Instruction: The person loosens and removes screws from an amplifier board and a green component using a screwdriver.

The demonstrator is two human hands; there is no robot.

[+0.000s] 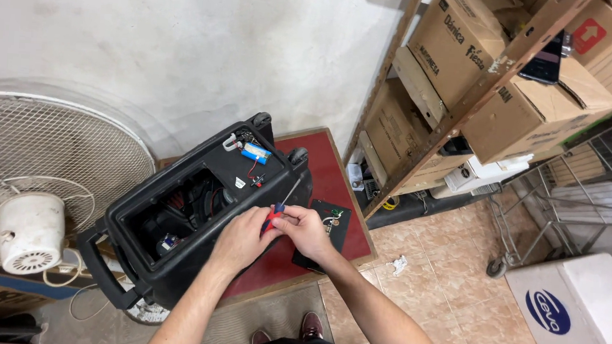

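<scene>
Step in hand: working at open black plastic speaker cabinet (176,214) on red tabletop (333,195). Both hands (242,235) (306,229) clenched on red-and-blue-handled screwdriver (279,204) (tip near cabinet edge). Next, probably: seat tip squarely.

Your left hand (242,237) and right hand (307,230) meet at the red-and-blue handle of a screwdriver (280,204), whose thin shaft slants up toward the edge of the open black speaker cabinet (176,214). The cabinet lies on its back on a red-topped table (333,188), wiring and a blue battery pack (256,153) showing inside. A black panel (331,223) lies just beside your right hand. A white fan (35,198) stands at your left, cardboard boxes (482,69) fill the shelves at right.
</scene>
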